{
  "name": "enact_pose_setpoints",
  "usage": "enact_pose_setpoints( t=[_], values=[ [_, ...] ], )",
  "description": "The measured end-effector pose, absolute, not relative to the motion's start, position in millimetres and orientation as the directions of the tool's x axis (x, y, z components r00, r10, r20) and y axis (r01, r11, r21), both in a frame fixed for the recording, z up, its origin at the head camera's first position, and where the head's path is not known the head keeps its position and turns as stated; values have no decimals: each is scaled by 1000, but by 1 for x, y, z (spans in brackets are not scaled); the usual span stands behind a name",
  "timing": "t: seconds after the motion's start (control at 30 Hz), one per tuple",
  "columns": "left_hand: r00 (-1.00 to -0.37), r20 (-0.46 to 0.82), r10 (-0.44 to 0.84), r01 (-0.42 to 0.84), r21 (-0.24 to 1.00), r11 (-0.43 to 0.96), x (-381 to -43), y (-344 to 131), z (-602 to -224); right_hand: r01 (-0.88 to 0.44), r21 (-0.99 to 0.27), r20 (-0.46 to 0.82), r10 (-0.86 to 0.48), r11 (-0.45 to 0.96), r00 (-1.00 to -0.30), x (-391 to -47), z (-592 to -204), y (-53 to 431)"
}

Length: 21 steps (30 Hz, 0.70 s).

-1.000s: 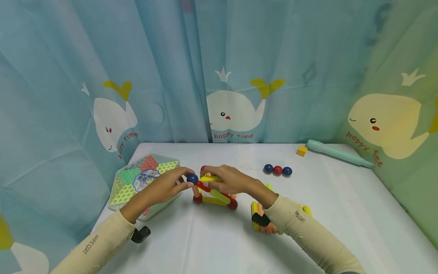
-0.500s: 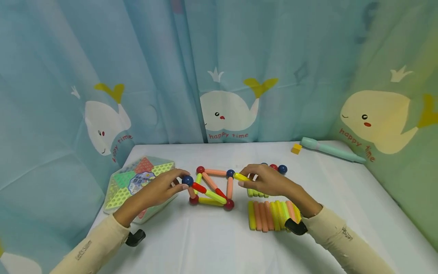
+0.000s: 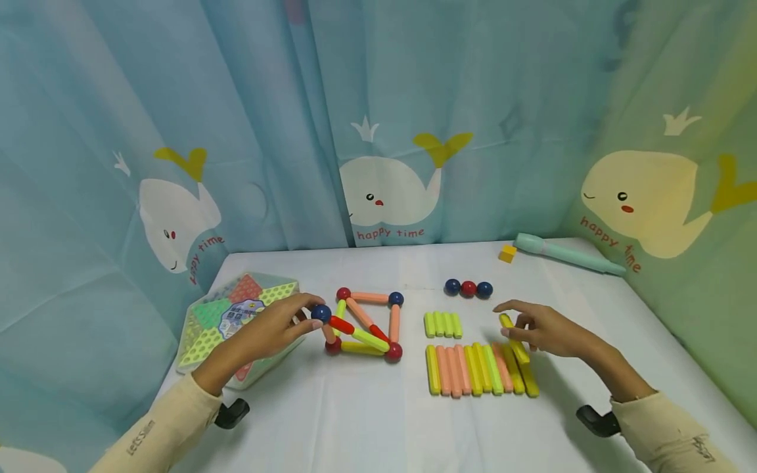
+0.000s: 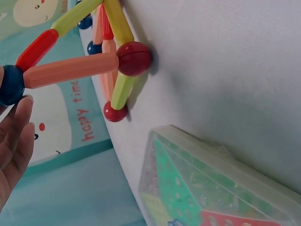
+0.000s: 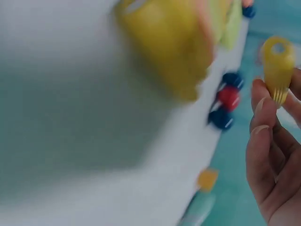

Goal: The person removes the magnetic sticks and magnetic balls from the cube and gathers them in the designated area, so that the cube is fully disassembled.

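My left hand (image 3: 278, 322) grips a dark blue ball (image 3: 321, 314) between fingers and thumb. From that ball, a red-and-lime rod (image 3: 353, 332) and a pink rod (image 4: 73, 70) slope down to red balls at the corners of a flat frame. The frame's far right corner is another blue ball (image 3: 395, 299), and a pink rod (image 3: 369, 297) forms its far side. Over the right end of a row of rods (image 3: 467, 370), my right hand (image 3: 547, 328) holds a yellow rod (image 3: 514, 338), tilted, by the fingertips. That rod's hollow end faces the camera in the right wrist view.
Left of the frame stands a clear-lidded box (image 3: 236, 322) with coloured panels. Short lime rods (image 3: 443, 324) lie behind the long row, and three loose balls (image 3: 468, 289) behind those. A yellow cube (image 3: 507, 253) and a mint-green stick-like tool (image 3: 568, 255) lie at the back right.
My right hand has moved right with the yellow rod, from beside the held blue ball, past the frame's far blue corner, to the rod row. My left hand still grips its ball.
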<state>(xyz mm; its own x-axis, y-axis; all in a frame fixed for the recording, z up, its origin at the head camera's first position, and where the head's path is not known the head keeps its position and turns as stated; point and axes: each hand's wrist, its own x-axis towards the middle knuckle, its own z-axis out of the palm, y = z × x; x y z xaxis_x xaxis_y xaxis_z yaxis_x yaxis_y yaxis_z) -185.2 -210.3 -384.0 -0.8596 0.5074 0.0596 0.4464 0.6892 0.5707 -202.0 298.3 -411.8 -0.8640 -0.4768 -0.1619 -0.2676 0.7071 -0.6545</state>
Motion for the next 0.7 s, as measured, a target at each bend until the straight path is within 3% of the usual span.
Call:
enact_pose_setpoints(
  t=[0.4, 0.7],
  values=[
    [-859, 44, 510, 438, 578, 688, -185, -208, -386, -126, -633, -313, -401, 764, -861, -192, -453, 353],
    [-863, 74, 500, 452, 558, 697, -187, -208, -384, -147, -667, -290, -436, 730, -852, -184, -459, 348]
  ],
)
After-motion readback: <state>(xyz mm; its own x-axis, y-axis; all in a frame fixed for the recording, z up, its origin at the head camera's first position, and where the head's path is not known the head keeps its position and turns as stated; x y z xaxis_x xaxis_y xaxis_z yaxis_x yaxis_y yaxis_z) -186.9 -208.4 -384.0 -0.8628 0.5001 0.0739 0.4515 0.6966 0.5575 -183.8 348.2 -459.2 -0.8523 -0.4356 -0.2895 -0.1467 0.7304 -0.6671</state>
